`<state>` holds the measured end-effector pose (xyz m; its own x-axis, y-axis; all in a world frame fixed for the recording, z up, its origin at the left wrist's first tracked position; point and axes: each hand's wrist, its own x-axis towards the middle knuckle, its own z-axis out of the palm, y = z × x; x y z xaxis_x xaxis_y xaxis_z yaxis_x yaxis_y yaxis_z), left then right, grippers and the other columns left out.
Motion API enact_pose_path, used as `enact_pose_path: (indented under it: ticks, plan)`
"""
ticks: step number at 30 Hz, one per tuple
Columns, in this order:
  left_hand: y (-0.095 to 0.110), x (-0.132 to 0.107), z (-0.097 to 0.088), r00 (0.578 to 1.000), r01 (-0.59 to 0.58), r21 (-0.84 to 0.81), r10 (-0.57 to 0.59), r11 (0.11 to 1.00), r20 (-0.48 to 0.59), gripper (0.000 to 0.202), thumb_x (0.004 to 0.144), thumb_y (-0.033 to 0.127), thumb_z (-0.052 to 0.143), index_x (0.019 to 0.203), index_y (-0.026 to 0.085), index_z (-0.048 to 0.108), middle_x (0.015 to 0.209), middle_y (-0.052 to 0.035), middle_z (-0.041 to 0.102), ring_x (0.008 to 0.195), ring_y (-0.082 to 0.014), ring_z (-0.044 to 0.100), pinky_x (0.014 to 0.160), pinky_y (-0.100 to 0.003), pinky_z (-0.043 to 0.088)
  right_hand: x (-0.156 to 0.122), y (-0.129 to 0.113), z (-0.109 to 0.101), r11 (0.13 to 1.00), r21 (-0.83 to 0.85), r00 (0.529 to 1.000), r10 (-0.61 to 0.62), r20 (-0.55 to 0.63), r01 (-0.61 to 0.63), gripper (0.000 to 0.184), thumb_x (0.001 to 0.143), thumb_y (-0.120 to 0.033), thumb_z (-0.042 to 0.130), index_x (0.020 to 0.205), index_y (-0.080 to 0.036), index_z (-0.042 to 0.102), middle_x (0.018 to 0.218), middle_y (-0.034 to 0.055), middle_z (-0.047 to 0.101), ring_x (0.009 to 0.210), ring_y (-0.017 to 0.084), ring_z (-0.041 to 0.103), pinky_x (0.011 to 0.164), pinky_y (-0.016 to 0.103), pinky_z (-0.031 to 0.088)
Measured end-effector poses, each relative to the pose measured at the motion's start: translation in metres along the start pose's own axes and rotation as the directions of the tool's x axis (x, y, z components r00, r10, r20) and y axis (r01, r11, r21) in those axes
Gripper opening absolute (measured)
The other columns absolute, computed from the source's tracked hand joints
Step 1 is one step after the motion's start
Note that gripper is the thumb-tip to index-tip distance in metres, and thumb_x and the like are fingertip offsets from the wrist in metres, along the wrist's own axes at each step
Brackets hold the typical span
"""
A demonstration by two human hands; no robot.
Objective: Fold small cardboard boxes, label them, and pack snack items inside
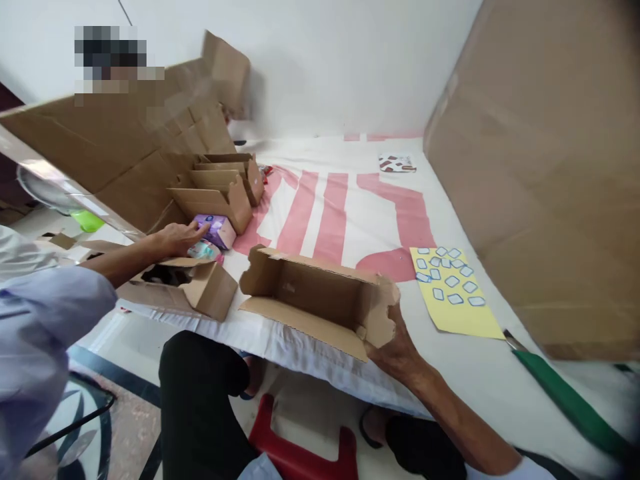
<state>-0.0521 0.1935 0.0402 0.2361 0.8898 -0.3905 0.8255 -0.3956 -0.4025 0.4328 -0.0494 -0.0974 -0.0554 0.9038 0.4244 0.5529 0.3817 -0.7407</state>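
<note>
My right hand (395, 347) grips the right end of an open, empty cardboard box (310, 323), tilted toward me at the table's front edge. My left hand (175, 239) reaches out to the left, fingers stretched, with the tips at the near end of a small purple box (220, 229). Below that hand lies a pale teal and pink packet (206, 251). Another open cardboard box (215, 293) with something dark inside stands just under my left forearm. Behind the purple box is a row of open cardboard boxes (210, 200).
A tall cardboard panel (130, 147) stands at left, a person's blurred head behind it. Another large cardboard panel (550, 187) rises at right. On the table lie a yellow sheet with stickers (455, 293), a green-handled tool (560, 387) and a patterned card (397, 163). Below is a red stool (300, 447).
</note>
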Motion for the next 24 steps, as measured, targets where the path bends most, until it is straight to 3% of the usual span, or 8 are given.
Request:
enact_pose_path:
  ticks: [3,5,9,13,17,21,24]
  plan:
    - [0.005,-0.002,0.007,1.000,0.031,0.051,-0.031,0.998,-0.002,0.105,0.085,0.030,0.077,0.174,0.010,0.025,0.157,-0.0331,0.052,0.123,-0.0479,0.070,0.100,-0.051,0.054,0.004,-0.008,0.000,0.979,-0.073,0.981,-0.191,-0.037,0.188,0.120,0.088,-0.048,0.086,0.177,-0.037,0.006,0.169,0.0177,0.041,0.156,0.044,0.046,0.123,0.066,0.051]
    - [0.006,-0.002,0.010,0.999,0.043,0.088,-0.043,0.995,-0.003,0.106,0.089,0.038,0.077,0.176,0.012,0.021,0.157,-0.0318,0.051,0.124,-0.0478,0.068,0.101,-0.051,0.053,0.004,-0.013,0.003,0.940,-0.121,0.942,-0.328,-0.065,0.319,0.113,0.094,-0.042,0.081,0.179,-0.035,0.006,0.171,0.0180,0.040,0.163,0.043,0.038,0.129,0.068,0.044]
    - [0.006,0.006,0.011,0.998,0.061,0.101,-0.059,0.993,-0.026,0.102,0.095,0.046,0.072,0.176,0.016,0.018,0.159,-0.0292,0.050,0.127,-0.0466,0.067,0.101,-0.050,0.053,-0.004,-0.019,0.014,0.858,-0.215,0.860,-0.496,-0.115,0.466,0.098,0.100,-0.018,0.070,0.179,-0.036,0.015,0.168,0.0177,0.046,0.163,0.040,0.041,0.125,0.071,0.049]
    - [0.006,0.023,0.006,0.993,0.080,0.038,-0.076,0.996,-0.088,0.088,0.101,0.034,0.065,0.174,0.011,0.021,0.155,-0.0302,0.053,0.126,-0.0466,0.067,0.100,-0.052,0.053,-0.011,-0.019,0.017,0.856,-0.228,0.856,-0.500,-0.134,0.464,0.094,0.101,-0.014,0.064,0.178,-0.039,0.016,0.167,0.0154,0.050,0.161,0.038,0.045,0.121,0.071,0.055]
    - [0.010,0.051,-0.006,0.983,0.094,-0.081,-0.105,0.992,-0.152,0.095,0.099,0.051,0.073,0.171,0.009,0.028,0.154,-0.0296,0.053,0.127,-0.0479,0.066,0.105,-0.054,0.049,-0.010,-0.015,0.015,0.878,-0.208,0.870,-0.466,-0.165,0.431,0.086,0.103,-0.012,0.055,0.179,-0.034,0.021,0.165,0.0163,0.052,0.162,0.037,0.044,0.123,0.069,0.053]
    - [0.011,0.093,-0.015,0.950,0.162,-0.191,-0.206,0.968,-0.236,0.063,0.104,0.036,0.067,0.158,0.011,0.047,0.151,-0.0255,0.056,0.128,-0.0406,0.064,0.108,-0.053,0.046,-0.016,-0.002,0.017,0.889,-0.170,0.859,-0.456,-0.232,0.426,0.076,0.105,-0.015,0.053,0.176,-0.030,0.031,0.168,0.0178,0.049,0.160,0.040,0.047,0.122,0.070,0.054]
    - [0.009,0.130,-0.017,0.920,0.211,-0.265,-0.283,0.941,-0.273,0.045,0.101,0.032,0.069,0.135,0.003,0.060,0.129,-0.0272,0.067,0.121,-0.0388,0.067,0.103,-0.051,0.048,-0.027,0.024,0.019,0.937,-0.109,0.917,-0.348,-0.195,0.332,0.070,0.107,-0.030,0.059,0.173,-0.032,0.036,0.169,0.0156,0.048,0.156,0.041,0.051,0.120,0.069,0.055]
